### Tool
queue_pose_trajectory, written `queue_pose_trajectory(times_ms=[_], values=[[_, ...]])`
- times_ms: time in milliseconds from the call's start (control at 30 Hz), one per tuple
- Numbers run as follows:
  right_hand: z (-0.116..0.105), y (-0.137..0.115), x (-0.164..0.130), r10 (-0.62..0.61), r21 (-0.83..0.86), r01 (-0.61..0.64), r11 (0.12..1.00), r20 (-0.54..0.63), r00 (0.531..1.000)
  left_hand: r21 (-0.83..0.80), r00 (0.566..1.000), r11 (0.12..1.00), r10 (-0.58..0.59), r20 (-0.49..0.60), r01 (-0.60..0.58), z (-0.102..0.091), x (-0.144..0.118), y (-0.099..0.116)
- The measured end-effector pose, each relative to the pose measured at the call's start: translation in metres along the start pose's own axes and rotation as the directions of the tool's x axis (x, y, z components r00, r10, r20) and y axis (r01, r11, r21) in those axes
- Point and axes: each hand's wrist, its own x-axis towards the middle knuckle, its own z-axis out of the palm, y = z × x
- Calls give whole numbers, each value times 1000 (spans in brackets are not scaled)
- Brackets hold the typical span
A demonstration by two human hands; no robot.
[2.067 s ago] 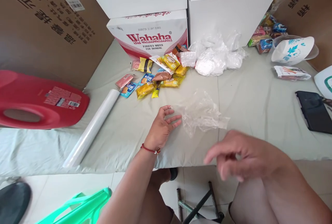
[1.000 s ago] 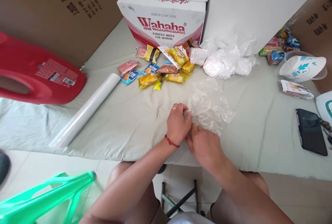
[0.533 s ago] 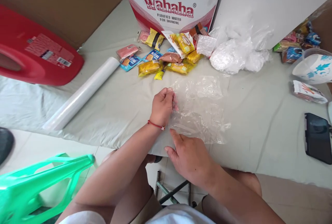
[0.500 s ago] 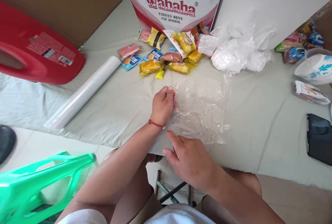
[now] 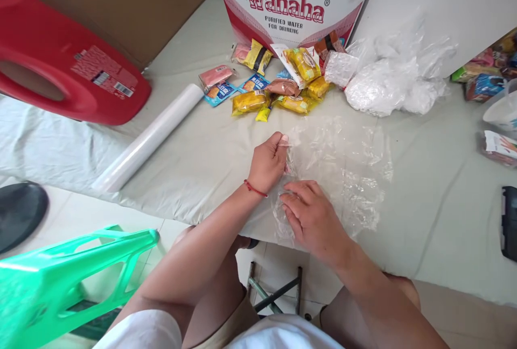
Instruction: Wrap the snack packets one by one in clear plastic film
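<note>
Left hand [image 5: 267,165] pinching plastic sheet's [image 5: 343,160] left edge — right hand [image 5: 311,218] (fingers spread) flat on it

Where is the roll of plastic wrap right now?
In the head view, the roll lies slantwise on the cloth, to the left of the left hand, between the red container and the snack packets.
</note>
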Motion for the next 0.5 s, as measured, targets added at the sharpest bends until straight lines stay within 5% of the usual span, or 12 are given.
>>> queue_pose_trajectory(times_ms=[100,267,367,500], values=[[6,14,-1,133,15,-133,991,-3,991,234,997,970,75,-26,-67,-6,9,3],[6,26,5,354,29,-355,934,38,934,308,996,950,29,84,-54,-13,23,4],[13,22,11,332,-132,-333,934,-25,943,341,996,939,17,93,-48,-14,24,3],[26,12,14,121,-237,-133,962,-64,991,390,994,919,9,111,-52,-19,23,0]])
